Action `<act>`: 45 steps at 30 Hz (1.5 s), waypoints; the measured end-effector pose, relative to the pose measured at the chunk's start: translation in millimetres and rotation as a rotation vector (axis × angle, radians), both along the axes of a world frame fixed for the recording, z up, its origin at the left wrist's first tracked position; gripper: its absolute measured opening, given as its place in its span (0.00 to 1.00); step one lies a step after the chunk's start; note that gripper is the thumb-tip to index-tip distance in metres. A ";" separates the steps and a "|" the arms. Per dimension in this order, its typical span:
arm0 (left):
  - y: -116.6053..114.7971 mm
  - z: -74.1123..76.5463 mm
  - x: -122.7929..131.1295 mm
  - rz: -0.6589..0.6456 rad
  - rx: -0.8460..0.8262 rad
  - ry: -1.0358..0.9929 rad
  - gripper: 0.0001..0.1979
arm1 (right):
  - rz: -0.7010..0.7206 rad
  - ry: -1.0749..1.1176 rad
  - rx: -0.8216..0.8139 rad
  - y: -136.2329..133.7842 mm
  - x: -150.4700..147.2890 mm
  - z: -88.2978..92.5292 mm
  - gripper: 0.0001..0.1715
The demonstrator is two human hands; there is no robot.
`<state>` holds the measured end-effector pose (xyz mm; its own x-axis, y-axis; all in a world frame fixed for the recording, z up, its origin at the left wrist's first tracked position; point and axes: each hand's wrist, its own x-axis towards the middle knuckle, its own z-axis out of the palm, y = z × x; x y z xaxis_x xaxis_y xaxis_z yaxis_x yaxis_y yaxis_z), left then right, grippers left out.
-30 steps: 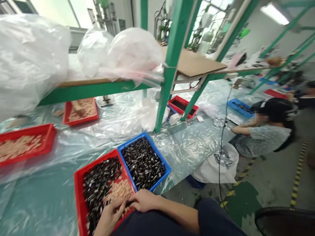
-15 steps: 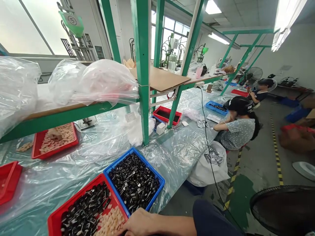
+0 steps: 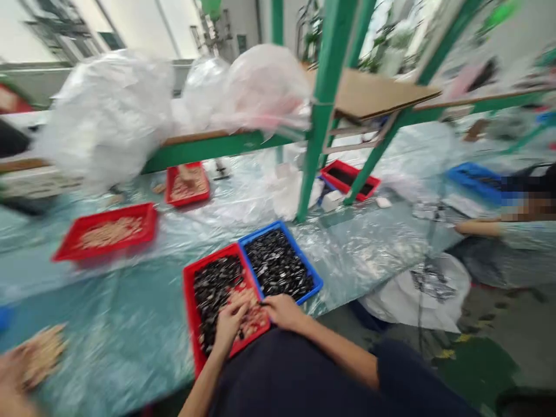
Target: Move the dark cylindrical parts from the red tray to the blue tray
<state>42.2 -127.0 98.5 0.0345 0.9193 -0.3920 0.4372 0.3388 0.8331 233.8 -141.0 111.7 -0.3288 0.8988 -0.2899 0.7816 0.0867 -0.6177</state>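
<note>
A red tray (image 3: 189,301) in front of me holds small black parts (image 3: 212,289) on its left and small beige pieces (image 3: 249,318) on its right. My left hand (image 3: 229,331) is over the beige pieces, its fingers drawn together; what they hold is too blurred to name. At the tray's right rim, my right hand (image 3: 284,311) pinches a small black part (image 3: 263,303) between thumb and finger. Touching the red tray is a blue tray (image 3: 319,282) full of similar black parts (image 3: 278,263).
At the lower left, another person's hand (image 3: 13,370) is beside a pile of beige pieces (image 3: 46,353). Red trays (image 3: 65,249) of beige pieces stand farther back. A green post (image 3: 306,191) rises behind the blue tray. A co-worker's arm (image 3: 482,227) shows at right.
My view has swung left and down, blurring the picture. My left hand and more of the table's left side have come into view. My right hand now shows a black part in its fingers.
</note>
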 end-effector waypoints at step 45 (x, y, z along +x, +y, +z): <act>-40.0 -50.7 -70.4 -0.676 -0.276 0.631 0.16 | 0.118 -0.461 -0.103 86.0 -9.3 -58.6 0.14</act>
